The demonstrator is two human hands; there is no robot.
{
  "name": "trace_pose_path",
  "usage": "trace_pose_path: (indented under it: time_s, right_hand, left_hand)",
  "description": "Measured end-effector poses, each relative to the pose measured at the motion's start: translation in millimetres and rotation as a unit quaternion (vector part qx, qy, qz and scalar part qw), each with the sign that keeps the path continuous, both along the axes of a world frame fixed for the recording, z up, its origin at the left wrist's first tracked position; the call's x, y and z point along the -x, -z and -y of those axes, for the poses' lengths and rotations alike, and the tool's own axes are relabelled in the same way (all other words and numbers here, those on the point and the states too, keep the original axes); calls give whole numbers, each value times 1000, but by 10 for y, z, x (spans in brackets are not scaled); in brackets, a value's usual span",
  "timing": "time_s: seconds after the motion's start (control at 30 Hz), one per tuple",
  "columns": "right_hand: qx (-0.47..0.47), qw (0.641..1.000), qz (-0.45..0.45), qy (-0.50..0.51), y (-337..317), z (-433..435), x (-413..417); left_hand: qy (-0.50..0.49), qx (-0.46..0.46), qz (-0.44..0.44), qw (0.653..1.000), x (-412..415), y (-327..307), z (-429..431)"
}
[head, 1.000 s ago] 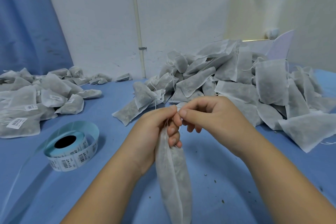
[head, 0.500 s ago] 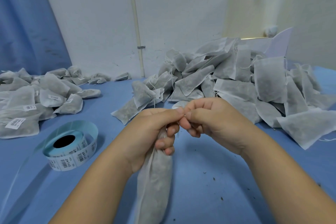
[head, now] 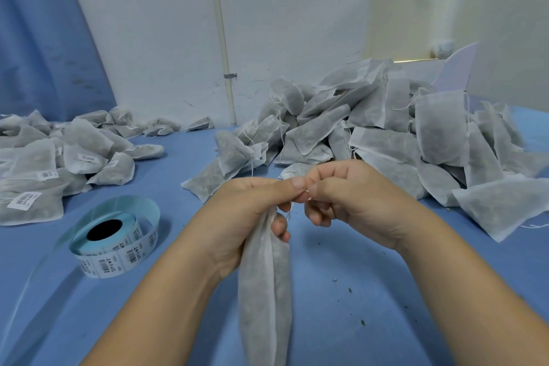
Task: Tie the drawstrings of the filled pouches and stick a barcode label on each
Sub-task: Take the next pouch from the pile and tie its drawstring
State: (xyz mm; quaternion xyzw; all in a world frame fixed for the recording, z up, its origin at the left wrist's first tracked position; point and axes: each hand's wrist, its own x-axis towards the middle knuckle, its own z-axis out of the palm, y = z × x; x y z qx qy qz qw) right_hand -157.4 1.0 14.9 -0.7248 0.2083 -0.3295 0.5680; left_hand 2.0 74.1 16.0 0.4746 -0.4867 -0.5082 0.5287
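Pouch hangs upright mid-frame over blue table. Left hand grips its neck, fingers curled round it. Right hand pinches drawstring thumb to fingertip, touching the left thumb. Open table lies under the hands and to the front right. Untied pile sits just behind the right hand, labelled pile far left. Label roll lies left of the left forearm; barcodes show, print unreadable.

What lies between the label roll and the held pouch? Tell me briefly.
Head view: bare blue tabletop beside the label roll, then the left hand and its wrist, gripping the pouch.
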Motion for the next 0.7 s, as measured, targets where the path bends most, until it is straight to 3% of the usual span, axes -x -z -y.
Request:
trace_pose_path:
  time_s: [0.17, 0.33, 0.57, 0.7]
  right_hand:
    - [6, 1000, -13, 7, 15, 22, 9]
    - [5, 1000, -24, 13, 28, 43, 21]
    - [5, 999, -17, 31, 23, 81, 49]
    - [14, 998, -40, 41, 1, 61, 67]
  left_hand:
    - [-30, 8, 22, 999, 15, 24, 9]
    - [-98, 32, 115, 988, 41, 45, -5]
    - [7, 30, 84, 996, -26, 21, -5]
    - [-1, 37, 64, 997, -29, 32, 11]
